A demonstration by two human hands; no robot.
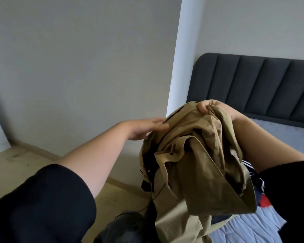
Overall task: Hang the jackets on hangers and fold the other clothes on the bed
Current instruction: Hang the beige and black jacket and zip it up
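Fingers [203, 108] of right hand [218, 109] curl over the top edge of the khaki jacket [200, 155], gripping it bunched and raised. Left hand [146, 128] lies flat, fingers straight, touching the jacket's left edge (contact only). Jacket hangs over the bed [279, 127] left edge, above other clothes [260, 183]. Open floor [16, 169] runs leftward to the wall [77, 67].

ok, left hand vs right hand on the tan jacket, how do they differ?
The left hand has straight fingers laid against the side of the jacket. The right hand has curled fingers and grips a bunch of cloth at the top. The left hand also sits lower than the right hand. Both are on the same jacket.
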